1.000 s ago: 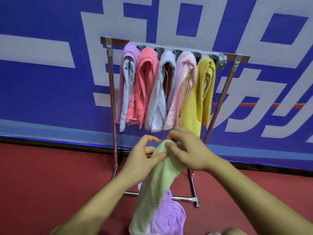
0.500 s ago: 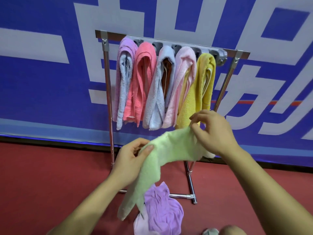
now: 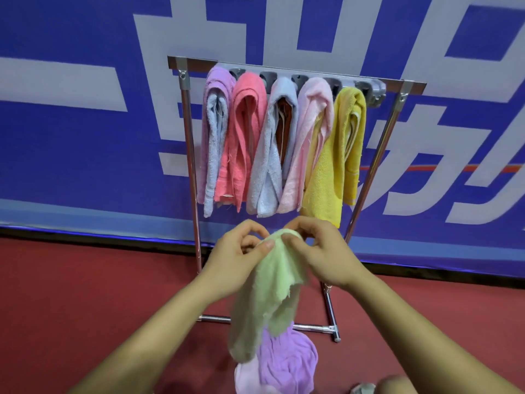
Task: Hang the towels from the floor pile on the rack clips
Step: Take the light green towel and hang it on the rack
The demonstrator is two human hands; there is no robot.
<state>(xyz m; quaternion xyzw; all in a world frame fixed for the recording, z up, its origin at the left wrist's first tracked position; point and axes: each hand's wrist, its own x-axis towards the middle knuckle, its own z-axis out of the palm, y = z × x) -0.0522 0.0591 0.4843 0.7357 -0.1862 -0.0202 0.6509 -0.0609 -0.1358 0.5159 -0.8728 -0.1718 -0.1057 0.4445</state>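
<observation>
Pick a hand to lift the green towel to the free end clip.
Right, probably. The right hand pinches the light green terry towel nearer the free grey clip; the left hand is farther.

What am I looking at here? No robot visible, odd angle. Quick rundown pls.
There is no machine: a person works with bare hands, and the single wide-angle camera sits on their head, looking forward and down. That is why both forearms enter from the bottom.

The left hand and right hand each have a pinch grip on the top edge of a light green towel, which hangs down between them.

Behind stands a small metal rack with a grey row of clips along its top bar. Five towels hang there, left to right: lilac towel, coral towel, pale blue towel, light pink towel, yellow towel. The rightmost clip looks free.

On the red floor lies the rest of the pile, with a purple towel on top.
</observation>
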